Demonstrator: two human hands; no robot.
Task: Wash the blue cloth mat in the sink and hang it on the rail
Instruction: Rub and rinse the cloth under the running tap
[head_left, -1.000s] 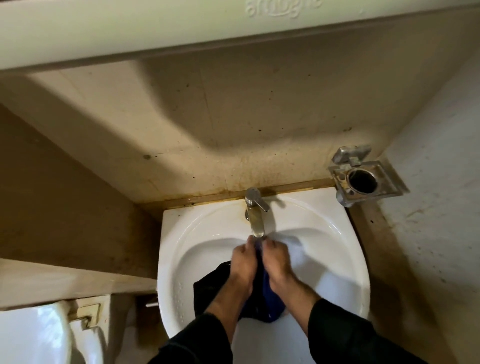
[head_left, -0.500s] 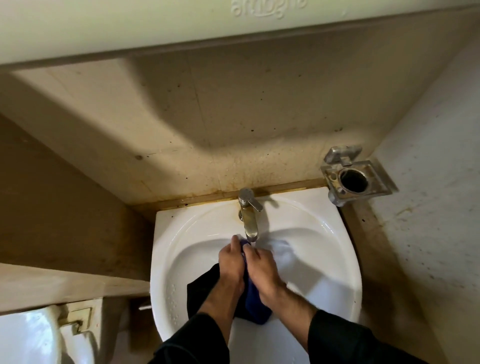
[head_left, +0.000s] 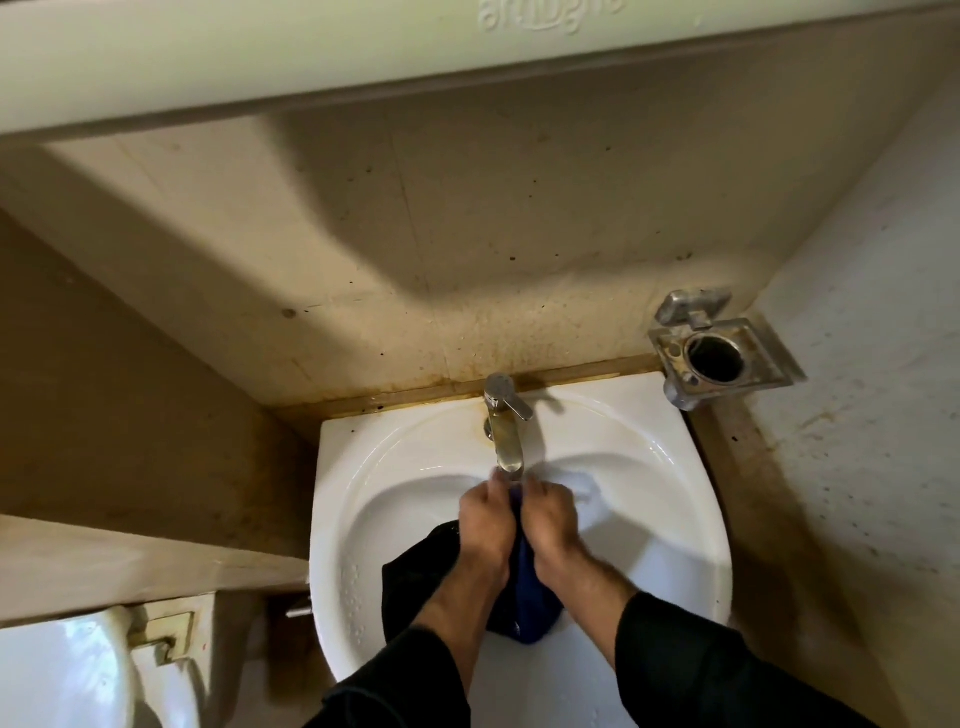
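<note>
Both hands now sit level, side by side under the spout; half a second ago the left was ahead of the right, with the cloth bunched between them as before. Far left, low corner: white toilet tank (head_left: 57, 670), partly cut off by the frame edge. Next to it a beige ledge (head_left: 130, 561) runs up to the sink (head_left: 358, 519), white, wall-mounted, with droplets on its left inner wall. Left hand (head_left: 485, 525) has its fingers curled round the blue cloth mat (head_left: 530, 597), knuckles up, fingertips near the tap outlet. Mat is inside the basin, squeezed between the two hands; a dark wet fold spills out left of the left wrist and a blue fold hangs below the hands toward the near rim. Tap (head_left: 504, 421), metal, lever pointing right, sits at the back centre of the sink, just above the hands. Right hand (head_left: 550, 519) grips the same mat, touching the left hand. Black sleeves cover both forearms. Far right, on the wall: metal holder (head_left: 722, 353) with a round opening.
</note>
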